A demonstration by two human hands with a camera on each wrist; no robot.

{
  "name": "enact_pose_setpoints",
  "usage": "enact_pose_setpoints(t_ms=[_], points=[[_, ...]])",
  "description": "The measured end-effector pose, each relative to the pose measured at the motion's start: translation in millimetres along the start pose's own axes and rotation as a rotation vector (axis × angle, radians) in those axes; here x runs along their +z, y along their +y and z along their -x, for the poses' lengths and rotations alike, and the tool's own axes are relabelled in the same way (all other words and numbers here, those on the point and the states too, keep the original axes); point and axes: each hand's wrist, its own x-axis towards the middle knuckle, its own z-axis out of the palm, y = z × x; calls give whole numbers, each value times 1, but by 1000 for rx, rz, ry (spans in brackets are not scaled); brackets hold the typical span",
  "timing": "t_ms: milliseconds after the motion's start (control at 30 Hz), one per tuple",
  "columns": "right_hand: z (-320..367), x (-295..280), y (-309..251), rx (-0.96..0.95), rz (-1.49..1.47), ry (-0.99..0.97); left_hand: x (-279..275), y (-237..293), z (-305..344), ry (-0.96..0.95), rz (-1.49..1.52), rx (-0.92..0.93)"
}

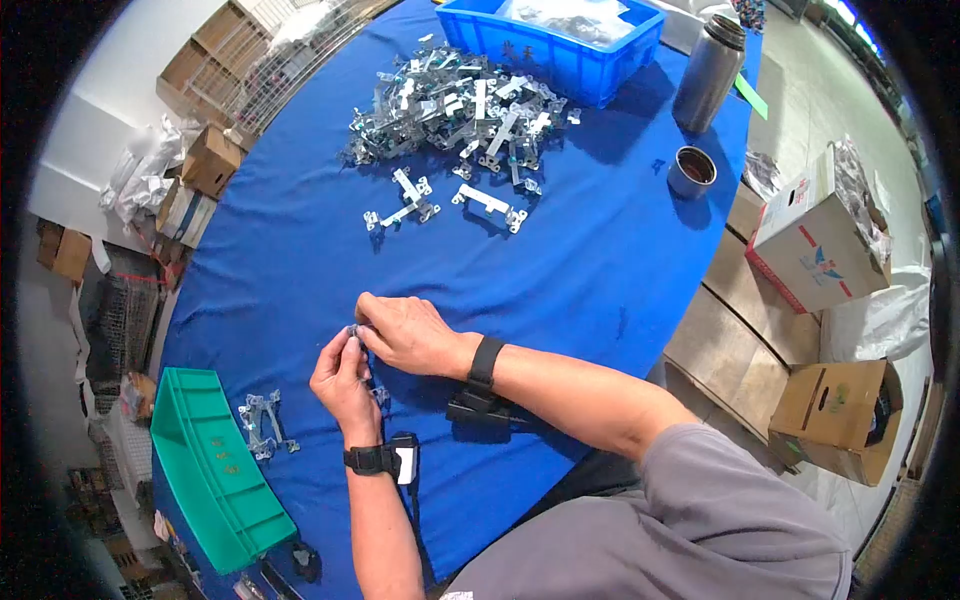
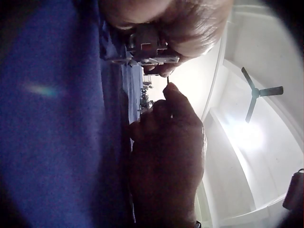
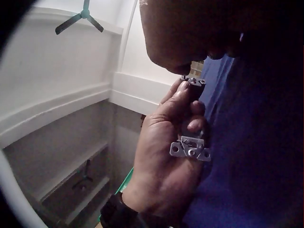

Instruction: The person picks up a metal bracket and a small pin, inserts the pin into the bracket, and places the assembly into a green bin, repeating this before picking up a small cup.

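Near the middle front of the table, my left hand [image 1: 347,388] holds a small metal bracket [image 3: 191,149]. One end plate, with round holes, sticks out below the palm in the right wrist view. The bracket's other end shows at the left thumb tip, and most of its bar is hidden by the fingers. My right hand [image 1: 412,335] meets the left there, fingers curled, pinching at that far end. In the left wrist view the bracket's near end [image 2: 147,45] hangs under the left fingers, with the right hand [image 2: 166,156] opposite.
A heap of similar brackets [image 1: 455,110] lies at the back, two loose ones [image 1: 405,200] before it. A blue bin [image 1: 600,75], steel flask [image 1: 710,75] and cup [image 1: 692,172] stand at back right. At left are a green tray [image 1: 215,465] and more brackets [image 1: 262,425].
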Motion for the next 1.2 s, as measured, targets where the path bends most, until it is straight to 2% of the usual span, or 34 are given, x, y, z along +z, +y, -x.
enact_pose_setpoints(t_ms=[100,333,533,600,733,933,1000,1200], points=[[-1,2,5,-49,65,-9,-4,-3,-1,-14,-16,12],[0,1,1,-9,23,-2,-3,-2,-1,-32,8,26],[-2,3,8,-18,90,-79,-5,-4,-1,-34,-4,28],[0,5,6,1,26,20,-5,-3,-1,-41,-9,29],[-1,4,7,-25,-17,36,-2,-1,-1,-25,14,33],[-3,1,6,-6,80,-105,-7,-6,-3,-38,18,25],[-1,3,4,-3,-38,12,-6,-5,-3,-50,16,26],[-3,3,8,-85,2,14,-5,-5,-2,-30,14,34]])
